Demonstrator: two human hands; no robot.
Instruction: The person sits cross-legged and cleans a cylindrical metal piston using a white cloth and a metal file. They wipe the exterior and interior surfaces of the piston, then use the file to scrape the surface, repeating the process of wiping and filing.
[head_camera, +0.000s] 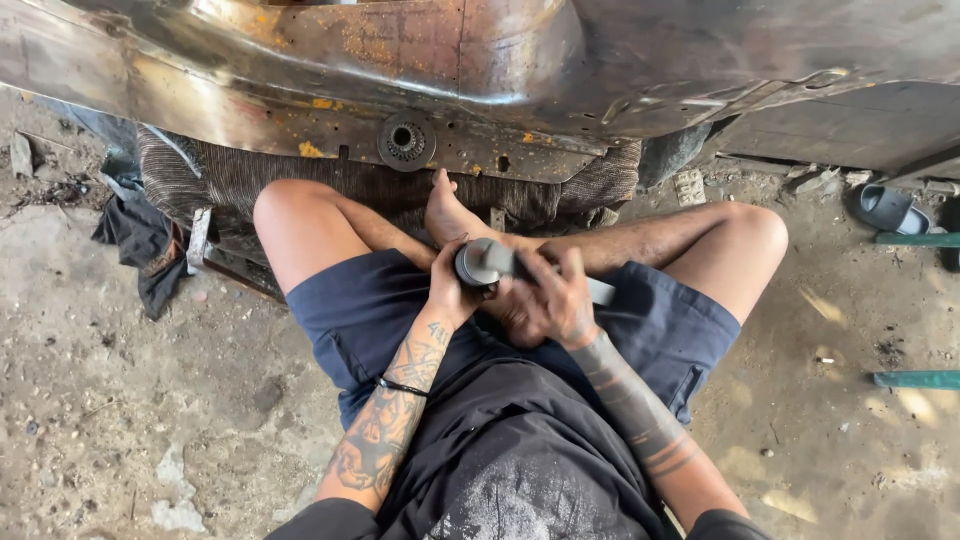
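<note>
**Grinder in the lap, panel waiting**

At centre frame, a person sits cross-legged on the floor (120, 400), and both hands are busy over the lap. The left hand (450, 290) is wrapped around the round head of a grey grinder (485, 262), fingers curled shut on it. The right hand (555, 300) is clamped over the tool's body just beside it, with the pale tail of the tool poking out past the knuckles toward the right. Tool is off the work, held low above the blue shorts (350, 320).

Across the top of the frame runs a rusty metal panel (300, 60), patchy orange and bare steel, with a round hub (405, 142) bolted near its lower edge. By the look of it, some of the surface is already stripped bright while rust patches remain, so plenty is left. A sandal (888, 208) lies at the upper right, a dark rag (140, 245) at the left.
</note>
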